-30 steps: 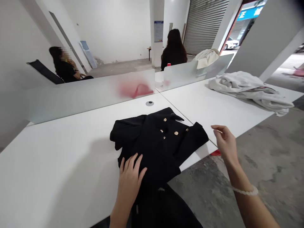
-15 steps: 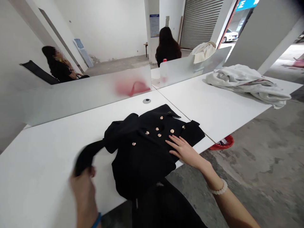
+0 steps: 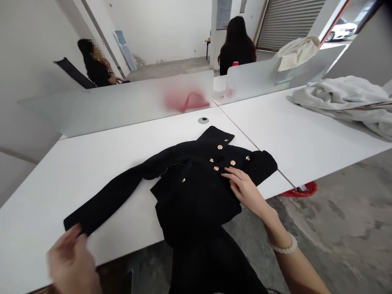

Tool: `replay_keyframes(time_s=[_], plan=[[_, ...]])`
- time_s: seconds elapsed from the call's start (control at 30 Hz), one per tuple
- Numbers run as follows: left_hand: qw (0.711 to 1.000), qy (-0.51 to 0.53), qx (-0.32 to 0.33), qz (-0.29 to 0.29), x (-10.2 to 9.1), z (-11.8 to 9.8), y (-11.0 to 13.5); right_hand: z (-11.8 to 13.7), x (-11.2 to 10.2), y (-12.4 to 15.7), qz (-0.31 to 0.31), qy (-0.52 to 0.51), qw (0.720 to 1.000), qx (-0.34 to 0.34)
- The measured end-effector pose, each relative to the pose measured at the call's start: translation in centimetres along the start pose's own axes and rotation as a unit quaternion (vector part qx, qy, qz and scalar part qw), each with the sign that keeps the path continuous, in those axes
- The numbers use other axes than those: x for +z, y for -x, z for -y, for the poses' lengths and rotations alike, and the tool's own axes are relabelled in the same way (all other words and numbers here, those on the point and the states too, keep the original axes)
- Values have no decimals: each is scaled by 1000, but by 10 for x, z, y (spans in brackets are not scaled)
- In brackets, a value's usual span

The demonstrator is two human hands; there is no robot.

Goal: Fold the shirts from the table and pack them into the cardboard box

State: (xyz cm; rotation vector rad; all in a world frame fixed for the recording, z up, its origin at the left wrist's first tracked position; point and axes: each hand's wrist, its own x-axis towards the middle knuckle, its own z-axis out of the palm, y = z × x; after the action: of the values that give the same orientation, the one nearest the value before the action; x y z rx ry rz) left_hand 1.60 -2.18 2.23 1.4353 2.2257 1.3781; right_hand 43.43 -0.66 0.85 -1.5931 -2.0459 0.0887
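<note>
A black jacket [image 3: 196, 192] with several gold buttons lies spread on a white table [image 3: 128, 237], its lower part hanging over the front edge. One sleeve [image 3: 113, 196] stretches flat to the left. At the cuff of that sleeve is my left hand [image 3: 72, 257], blurred by motion; whether its fingers grip the cloth cannot be made out. My right hand [image 3: 245, 190] rests on the jacket front below the buttons, fingers stretched out and holding nothing. The other sleeve [image 3: 265, 165] is folded short at the right side.
A frosted divider [image 3: 137, 104] runs behind the table. Pale grey cloth [image 3: 346, 98] is heaped at the right, and cream cloth [image 3: 297, 51] hangs over the divider. Below the edge sits a red-lined bin [image 3: 309, 190]. Two people [image 3: 235, 45] sit beyond the divider.
My left hand has drawn the sleeve from a bent, lifted shape out to the lower left, where it now lies flat. My right hand stays on the jacket. The view has shifted left.
</note>
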Motion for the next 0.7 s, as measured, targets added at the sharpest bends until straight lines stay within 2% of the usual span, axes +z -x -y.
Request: replay_keyframes(time_s=[0.03,0.1,0.17,0.23,0.3,0.37,0.43,0.5,0.57,0.63,0.7], plan=[[1000,-3,-10,8,8,-8,6,8,0,-9,-8,-19,1000,-11],[996,-14,4,93,28,-24,20,23,5,-31,-1,-38,999,-38],[976,-25,78,202,49,-37,36,32,16,-55,32,-34,997,-61],[954,-28,159,253,64,-43,51,36,29,-75,77,-22,994,-74],[946,-38,187,263,70,-44,61,35,38,-88,106,-17,991,-78],[949,-45,173,258,67,-42,66,31,39,-93,100,-45,992,-70],[953,-48,180,240,60,-39,68,24,33,-91,54,-117,991,-40],[946,-45,235,219,54,-38,71,12,22,-85,-29,-202,979,27],[920,-41,318,228,53,-39,77,-5,8,-79,-145,-287,939,122],[882,-52,388,263,58,-42,82,-27,-8,-74,-260,-404,850,218],[847,-78,429,303,67,-46,82,-51,-25,-70,-329,-506,749,275]])
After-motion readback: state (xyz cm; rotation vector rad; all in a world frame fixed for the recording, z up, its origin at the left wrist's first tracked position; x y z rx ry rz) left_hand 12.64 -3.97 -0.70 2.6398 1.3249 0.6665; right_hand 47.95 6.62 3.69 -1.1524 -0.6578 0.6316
